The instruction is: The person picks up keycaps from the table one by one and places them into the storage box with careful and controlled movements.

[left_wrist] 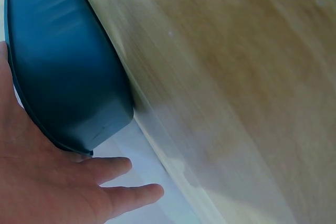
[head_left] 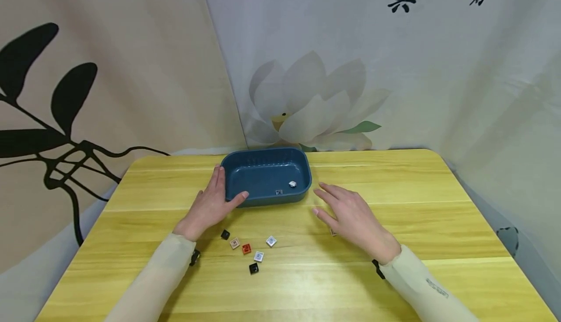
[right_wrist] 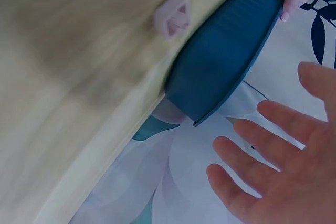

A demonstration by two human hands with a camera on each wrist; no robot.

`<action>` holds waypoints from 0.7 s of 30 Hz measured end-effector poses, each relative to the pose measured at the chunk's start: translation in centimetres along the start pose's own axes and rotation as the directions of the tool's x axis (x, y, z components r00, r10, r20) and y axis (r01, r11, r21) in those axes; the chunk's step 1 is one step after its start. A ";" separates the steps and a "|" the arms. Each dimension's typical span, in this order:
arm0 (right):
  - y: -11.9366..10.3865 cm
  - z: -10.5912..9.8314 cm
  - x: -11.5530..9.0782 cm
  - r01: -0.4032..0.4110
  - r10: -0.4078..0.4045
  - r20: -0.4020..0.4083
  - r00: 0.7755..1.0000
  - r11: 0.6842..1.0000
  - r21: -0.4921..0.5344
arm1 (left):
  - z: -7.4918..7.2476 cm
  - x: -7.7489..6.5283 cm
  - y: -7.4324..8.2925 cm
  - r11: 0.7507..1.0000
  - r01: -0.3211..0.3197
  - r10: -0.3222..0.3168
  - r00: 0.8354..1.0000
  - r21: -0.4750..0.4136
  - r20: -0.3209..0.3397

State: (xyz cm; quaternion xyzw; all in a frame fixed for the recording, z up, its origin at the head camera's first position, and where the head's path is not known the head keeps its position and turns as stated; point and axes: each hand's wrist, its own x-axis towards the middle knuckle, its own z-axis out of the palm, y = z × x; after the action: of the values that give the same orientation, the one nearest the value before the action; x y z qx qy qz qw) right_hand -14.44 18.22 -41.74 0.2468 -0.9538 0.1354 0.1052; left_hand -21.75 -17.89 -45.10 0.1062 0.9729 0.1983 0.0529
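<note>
A dark blue rectangular tub stands near the table's back edge, with two small keycap-like pieces inside. My left hand rests against its left end, fingers straight along the outside and thumb at the front rim. Extended fingers of that hand also show below the tub in the left wrist view. To the tub's right, my right hand hovers apart from it, fingers loosely spread and holding nothing. A pale pink hollow keycap lies near that hand, partly hidden by it in the head view.
Several small keycap-like pieces lie in front of the tub: black, red, white and pale pink. The wooden table ends at a printed curtain behind the tub.
</note>
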 end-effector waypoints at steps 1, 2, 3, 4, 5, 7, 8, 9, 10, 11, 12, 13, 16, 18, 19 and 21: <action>0.1 0.1 -0.2 0.005 -0.005 0.002 1.000 1.000 -0.005 | 0.0 0.0 0.0 1.000 0.001 -0.001 1.000 0.000 0.000; 0.2 0.2 -0.5 0.013 -0.013 0.004 1.000 1.000 -0.013 | 0.0 0.0 0.0 1.000 0.001 -0.001 1.000 0.001 0.000; 0.3 0.3 -0.7 0.021 -0.020 0.005 1.000 1.000 -0.019 | 0.0 -0.1 0.0 1.000 0.002 -0.002 1.000 0.001 0.001; 0.5 0.4 -0.9 0.027 -0.027 0.009 1.000 0.999 -0.024 | 0.0 -0.1 0.0 1.000 0.003 -0.003 1.000 0.000 0.002; 0.6 0.4 -1.2 0.033 -0.032 0.016 0.999 0.999 -0.027 | 0.0 -0.1 -0.1 1.000 0.003 -0.003 1.000 0.000 0.002; 0.8 0.6 -1.7 0.044 -0.043 0.034 0.999 0.998 -0.035 | 0.0 -0.1 -0.1 1.000 0.003 -0.003 1.000 -0.001 0.001; 0.9 0.7 -1.9 0.049 -0.047 0.049 0.998 0.998 -0.037 | 0.1 -0.1 -0.1 1.000 0.003 -0.003 1.000 0.000 0.001; 1.0 0.7 -2.1 0.053 -0.051 0.066 0.997 0.998 -0.036 | 0.1 -0.1 -0.1 1.000 0.003 -0.003 1.000 -0.001 0.001; 1.1 0.8 -2.3 0.059 -0.056 0.083 0.995 0.998 -0.037 | 0.1 -0.1 -0.1 1.000 0.003 -0.003 1.000 0.000 0.001; 1.2 0.9 -2.5 0.065 -0.061 0.099 0.993 0.997 -0.036 | 0.1 -0.1 -0.1 1.000 0.002 -0.002 1.000 0.002 0.000; 1.3 0.9 -2.7 0.071 -0.066 0.114 0.991 0.997 -0.036 | 0.1 -0.1 -0.1 1.000 0.002 -0.002 1.000 0.003 0.000; 1.4 1.0 -2.9 0.076 -0.071 0.129 0.989 0.996 -0.035 | 0.1 -0.1 -0.1 1.000 0.002 -0.002 1.000 0.003 0.001; 1.6 1.1 -3.4 0.087 -0.080 0.162 0.984 0.996 -0.035 | 0.0 -0.1 0.0 1.000 0.003 -0.003 1.000 0.000 0.003; 1.8 1.2 -3.6 0.092 -0.084 0.178 0.981 0.995 -0.035 | 0.0 -0.1 0.0 1.000 0.002 -0.002 1.000 -0.002 0.002; 1.8 1.3 -3.7 0.094 -0.087 0.183 0.979 0.995 -0.033 | 0.0 -0.1 0.0 1.000 0.003 -0.003 1.000 -0.002 0.002; 1.9 1.4 -3.9 0.097 -0.090 0.191 0.977 0.995 -0.029 | 0.0 -0.1 0.0 1.000 0.003 -0.003 1.000 0.000 0.001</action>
State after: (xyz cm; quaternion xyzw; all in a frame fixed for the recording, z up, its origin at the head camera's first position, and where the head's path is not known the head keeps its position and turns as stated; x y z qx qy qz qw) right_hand -12.24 21.14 -44.49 0.3011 -0.9492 0.0878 0.0251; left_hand -21.69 -17.87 -45.11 0.1048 0.9731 0.1979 0.0535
